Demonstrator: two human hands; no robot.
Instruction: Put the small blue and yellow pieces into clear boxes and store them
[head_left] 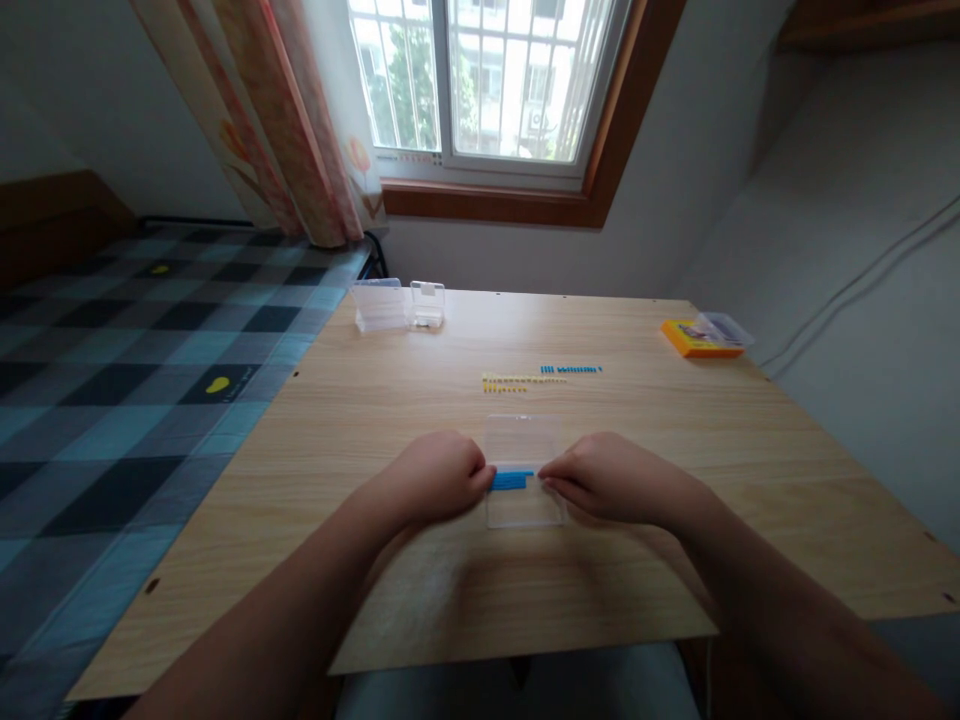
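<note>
A clear plastic box [523, 440] lies opened out on the wooden table, its lid part toward the window. Inside its near half is a compact row of small blue pieces [510, 481], longer along the far side. My left hand [444, 476] is closed at the box's left wall, with thumb and forefinger at the left end of the blue pieces. My right hand [606, 478] reaches over the right wall, fingertips pinched together just right of the row. Whatever either pinch holds is hidden or too small to make out.
Yellow pieces [504, 388] and more blue pieces [574, 370] lie in rows beyond the box. Two clear containers [380, 308] stand at the far left. An orange box [701, 342] with a clear lid sits far right. A checked bed [150, 400] adjoins the table's left side.
</note>
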